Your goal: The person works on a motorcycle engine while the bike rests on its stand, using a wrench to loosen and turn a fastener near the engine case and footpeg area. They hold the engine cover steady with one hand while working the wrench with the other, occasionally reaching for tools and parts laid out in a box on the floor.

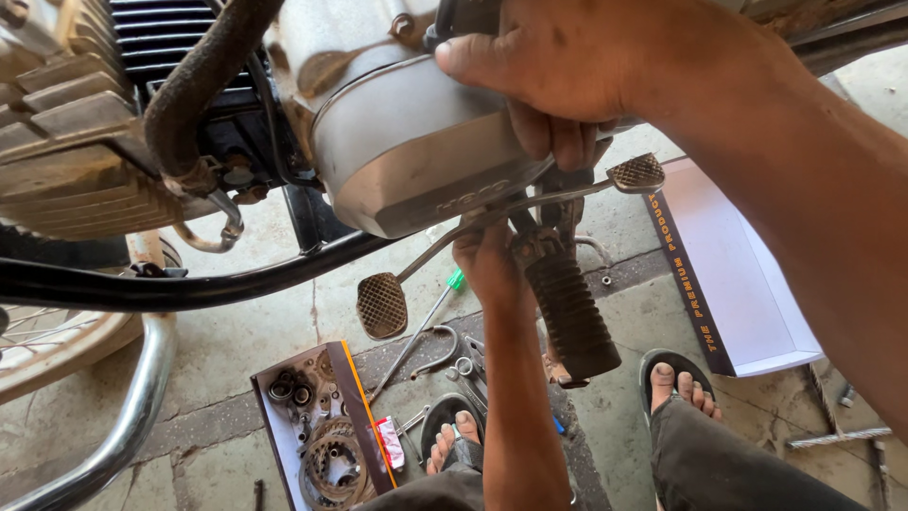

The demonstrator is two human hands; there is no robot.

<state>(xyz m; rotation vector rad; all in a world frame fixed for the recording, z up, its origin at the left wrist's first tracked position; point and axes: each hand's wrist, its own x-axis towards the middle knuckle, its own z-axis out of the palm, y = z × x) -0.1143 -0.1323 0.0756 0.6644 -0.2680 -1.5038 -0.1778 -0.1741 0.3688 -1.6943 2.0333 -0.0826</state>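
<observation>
Your right hand [558, 71] curls over the dull silver engine cover [416, 151], fingers pressed on its edge. Your left hand [487, 260] reaches beneath it; its grip is hidden.

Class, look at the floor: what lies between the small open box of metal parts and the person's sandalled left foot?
In the head view, a small red-and-white packet lies between the open box of metal parts and the left foot, against the box's edge.

Left hand [484, 260] fingers hidden behind footrest [567, 312] and engine cover [407, 151]; right hand [558, 76] fingertips tucked under the cover; wheel [47, 341] cropped at frame's left edge.
</observation>
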